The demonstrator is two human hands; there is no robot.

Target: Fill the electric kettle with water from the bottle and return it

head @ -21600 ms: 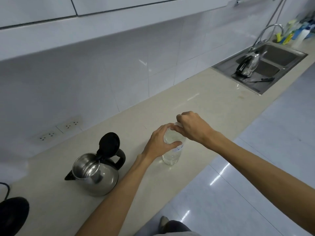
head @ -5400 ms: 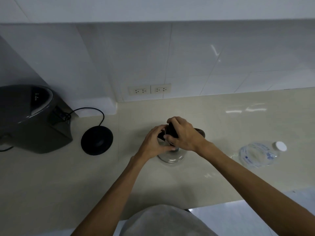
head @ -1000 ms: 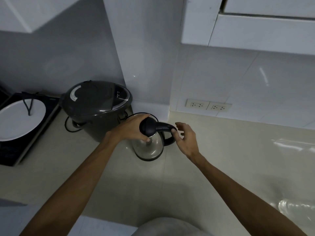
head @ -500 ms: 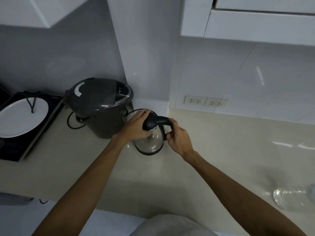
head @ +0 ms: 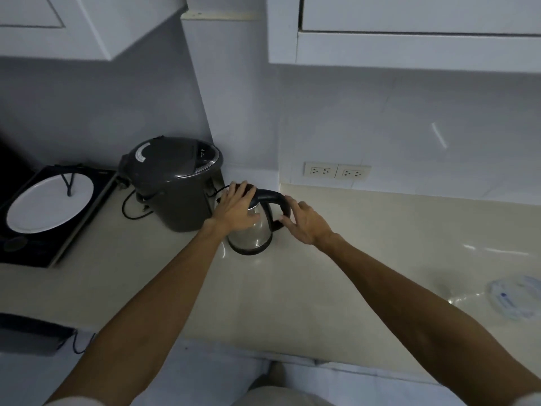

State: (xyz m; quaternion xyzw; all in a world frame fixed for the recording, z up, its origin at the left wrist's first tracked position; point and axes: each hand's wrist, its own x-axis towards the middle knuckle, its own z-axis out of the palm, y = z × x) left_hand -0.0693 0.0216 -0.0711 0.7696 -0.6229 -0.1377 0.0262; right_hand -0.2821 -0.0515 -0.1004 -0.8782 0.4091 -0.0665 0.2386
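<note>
The steel electric kettle [head: 256,234] with its black handle stands upright on the beige counter [head: 292,288], close to the wall corner. My left hand [head: 235,208] lies over its black lid, thumb against the steel body. Just right of the handle, my right hand [head: 306,222] has its fingers spread, the fingertips at or barely touching the handle. The clear plastic water bottle [head: 515,300] with a blue label lies on its side at the far right of the counter. The kettle's base is hidden under the kettle.
A dark grey electric pot [head: 175,183] stands right beside the kettle on the left, its cord trailing on the counter. Further left is a black induction hob [head: 55,247] with a white plate [head: 49,202] on it. Two wall sockets [head: 336,172] sit behind; cabinets hang overhead.
My right hand has let go of the kettle's handle and opened, moving slightly right. My left hand stays on the lid. The kettle has not shifted.
</note>
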